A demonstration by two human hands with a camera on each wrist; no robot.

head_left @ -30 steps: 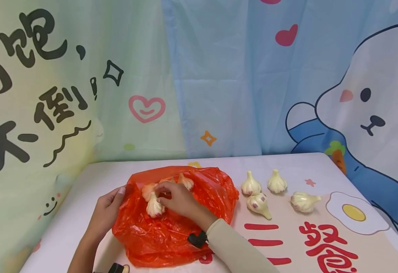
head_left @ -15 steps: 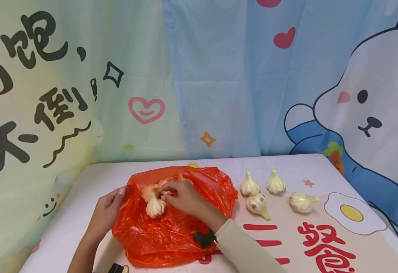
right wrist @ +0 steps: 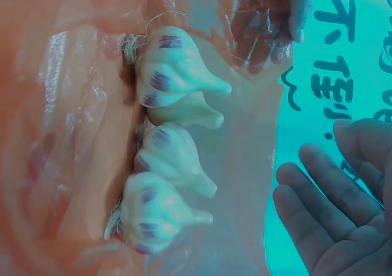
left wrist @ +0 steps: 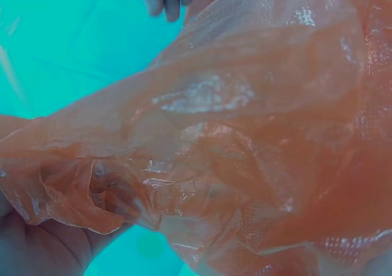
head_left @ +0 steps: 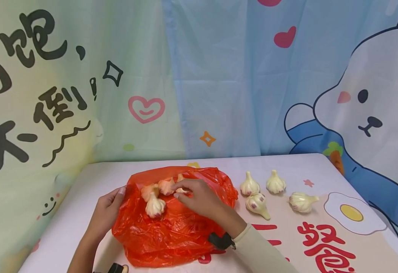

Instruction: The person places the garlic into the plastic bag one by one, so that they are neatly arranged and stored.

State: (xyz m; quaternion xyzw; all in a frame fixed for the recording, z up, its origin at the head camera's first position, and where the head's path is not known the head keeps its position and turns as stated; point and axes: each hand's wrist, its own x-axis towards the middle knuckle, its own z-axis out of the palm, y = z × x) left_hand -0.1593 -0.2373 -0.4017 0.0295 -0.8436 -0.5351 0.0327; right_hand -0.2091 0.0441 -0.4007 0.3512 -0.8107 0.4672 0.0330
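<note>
A crumpled red plastic bag (head_left: 171, 239) lies open toward the back on the table. Its left rim is pinched by my left hand (head_left: 106, 208), thumb on top; the left wrist view shows the film bunched over that hand (left wrist: 52, 248). Inside the bag sit several garlic bulbs, including a pale one (head_left: 155, 207) in front and another (head_left: 166, 186) behind it. My right hand (head_left: 199, 197) hovers over the bag beside a bulb (head_left: 180, 182) it partly hides. In the right wrist view its fingers are loosely spread, apart from the row of bulbs (right wrist: 177, 156).
Right of the bag, several more garlic bulbs lie on the table, one (head_left: 250, 184) at the back touching another (head_left: 258, 204), and one on its side (head_left: 303, 202). A printed cloth (head_left: 219, 76) hangs behind the table (head_left: 308, 167).
My right hand has drawn back to the right from the front bulb, uncovering a bulb behind it. The bulbs in view stay about where they were, and my left hand keeps its hold.
</note>
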